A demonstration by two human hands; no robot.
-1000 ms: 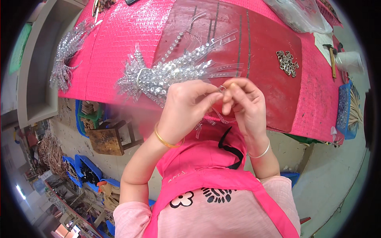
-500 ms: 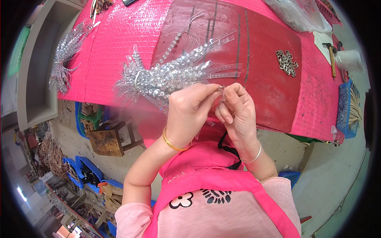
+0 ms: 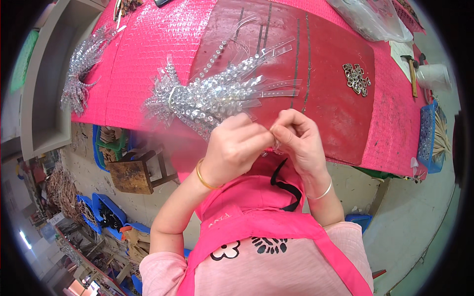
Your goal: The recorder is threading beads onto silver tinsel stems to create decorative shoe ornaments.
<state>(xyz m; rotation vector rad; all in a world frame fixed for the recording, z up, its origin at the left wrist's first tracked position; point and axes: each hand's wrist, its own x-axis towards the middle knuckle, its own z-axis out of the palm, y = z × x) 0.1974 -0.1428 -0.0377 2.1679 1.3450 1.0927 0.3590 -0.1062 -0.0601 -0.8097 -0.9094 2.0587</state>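
My left hand and my right hand meet at the near edge of the table, fingertips pinched together. Between them is a thin clear plastic strap, mostly hidden by my fingers. Just beyond my left hand lies a bundle of clear straps with silvery rhinestones, tied near its left end, loose ends fanning to the right. A pile of small metal buckles rests farther right on the dark red mat.
A second rhinestone strap bundle lies at the table's left. At the right are a hammer, a clear plastic cup and a blue basket of pale strips. A plastic bag sits at the back. Below stands a wooden stool.
Both hands have come down toward me, and the fingertips are closer together. The clear strap loop that showed above the fingers is now lower and mostly covered.
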